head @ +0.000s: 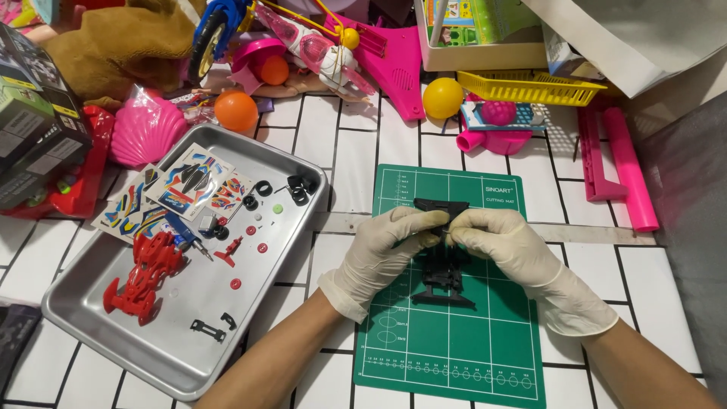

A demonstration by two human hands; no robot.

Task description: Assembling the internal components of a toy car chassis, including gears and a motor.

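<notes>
While the black toy car chassis (443, 265) is lying lengthwise over the green cutting mat (454, 341), you are pinching its upper middle from both sides; your gloved left hand (382, 250) is gripping it with thumb and fingertips, and your gloved right hand (503, 246) is clamping the same spot, the two hands touching; to your left a metal tray (174, 363) is holding a red car body (144, 276), sticker sheets (189, 182) and small black tyres (299, 188); beyond, coloured toys are crowding the white tiled table (591, 257).

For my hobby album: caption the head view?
Gloved left hand and right hand hold a black toy-car chassis over a green cutting mat.
</notes>
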